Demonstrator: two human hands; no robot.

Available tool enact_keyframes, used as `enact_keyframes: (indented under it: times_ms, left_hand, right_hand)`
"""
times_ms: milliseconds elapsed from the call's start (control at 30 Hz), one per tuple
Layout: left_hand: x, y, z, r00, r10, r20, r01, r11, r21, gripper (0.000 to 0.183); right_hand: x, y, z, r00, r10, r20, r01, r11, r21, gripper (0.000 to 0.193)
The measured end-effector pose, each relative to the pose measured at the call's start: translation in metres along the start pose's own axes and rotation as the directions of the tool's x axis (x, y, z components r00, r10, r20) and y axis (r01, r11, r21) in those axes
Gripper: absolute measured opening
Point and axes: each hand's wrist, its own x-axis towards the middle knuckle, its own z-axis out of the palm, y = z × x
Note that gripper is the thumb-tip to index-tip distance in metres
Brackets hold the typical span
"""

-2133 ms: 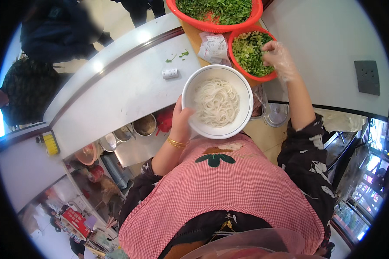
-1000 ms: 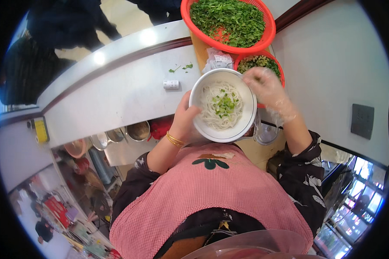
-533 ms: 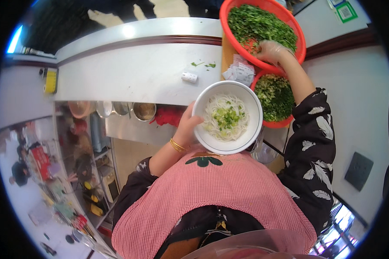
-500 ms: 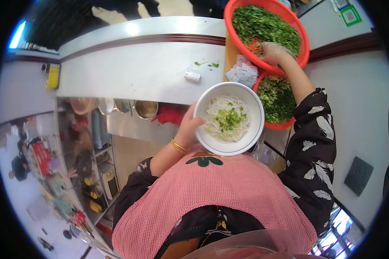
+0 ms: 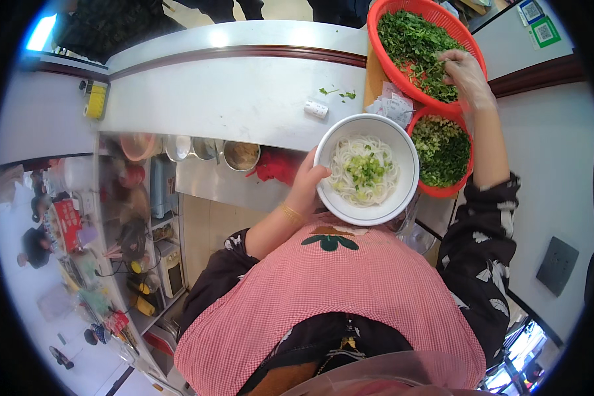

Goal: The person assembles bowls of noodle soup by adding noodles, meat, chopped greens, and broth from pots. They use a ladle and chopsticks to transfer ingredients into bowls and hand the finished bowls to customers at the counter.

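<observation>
My left hand (image 5: 303,188) is closed on the left rim of a white bowl (image 5: 404,146), thumb over the edge, in front of my apron. White noodles (image 5: 383,189) lie in the bowl, with chopped scallions (image 5: 365,169) heaped in the middle. My right hand (image 5: 470,78), in a clear plastic glove, reaches over the right side of a large red basket (image 5: 372,33). Its fingers are curled together on the chopped leafy greens (image 5: 412,43); how much they hold is partly hidden.
A smaller red basket (image 5: 435,191) of chopped scallions and greens stands between the bowl and the large basket. Crumpled paper slips (image 5: 391,105) and a small white roll (image 5: 316,109) lie on the white counter (image 5: 231,99). Metal bowls (image 5: 241,155) sit on a shelf below.
My right hand has shifted to the right within the large basket, its wrist higher over the rim. The left hand still holds the bowl. The whole view has moved slightly.
</observation>
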Motion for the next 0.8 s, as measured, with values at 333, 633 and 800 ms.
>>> enact_keyframes:
  times_ms: [333,633,800]
  left_hand:
    - [-0.053,0.075,0.001,0.988,0.022,0.151,0.017,0.968,-0.249,0.063]
    - [-0.125,0.074,-0.171,0.988,0.042,-0.152,-0.072,0.978,-0.194,0.071]
    - [-0.203,0.076,-0.254,0.915,0.113,-0.386,-0.197,0.963,-0.186,0.071]
  right_hand:
    - [-0.231,-0.162,0.108,0.892,-0.111,0.437,0.283,0.893,-0.351,0.024]
    - [-0.272,-0.192,0.249,0.723,-0.236,0.649,0.470,0.857,-0.211,0.033]
    - [-0.231,-0.171,0.330,0.815,0.100,0.571,0.036,0.974,-0.223,0.026]
